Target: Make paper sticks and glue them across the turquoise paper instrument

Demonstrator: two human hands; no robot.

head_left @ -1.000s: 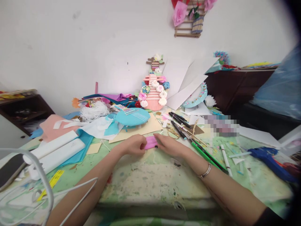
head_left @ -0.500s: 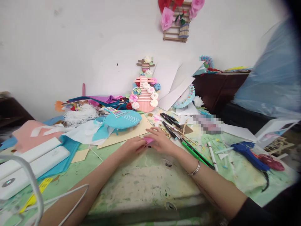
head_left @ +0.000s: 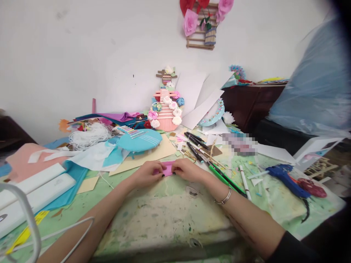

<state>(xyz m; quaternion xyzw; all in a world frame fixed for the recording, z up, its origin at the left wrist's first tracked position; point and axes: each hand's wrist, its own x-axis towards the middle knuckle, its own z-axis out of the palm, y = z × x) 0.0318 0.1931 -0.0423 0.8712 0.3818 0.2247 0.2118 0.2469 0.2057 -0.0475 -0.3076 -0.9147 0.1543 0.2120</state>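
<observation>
A small piece of pink paper (head_left: 168,168) lies low over the green table covering, stretched between my two hands. My left hand (head_left: 149,173) is closed on its left end, with thumb and fingers pressed together. At the right end my right hand (head_left: 186,169) pinches it with curled fingers. Part of the paper is hidden under the fingers. Just behind the hands lies a sheet of tan card (head_left: 142,156), and on it rests a blue oval lute-shaped piece (head_left: 139,140) with white strings.
Black pens (head_left: 194,138), a green-edged tool (head_left: 226,179) and a white marker (head_left: 245,182) lie right of my hands. Farther right is a blue glue gun (head_left: 287,179). A white device (head_left: 41,193) and cable (head_left: 65,230) are at left. A pink flowered lute (head_left: 166,117) leans on the wall.
My hands have drawn slightly apart, showing more of the pink paper between them. The right hand's fingers, stretched out before, are now curled onto the paper. The view has shifted slightly.
</observation>
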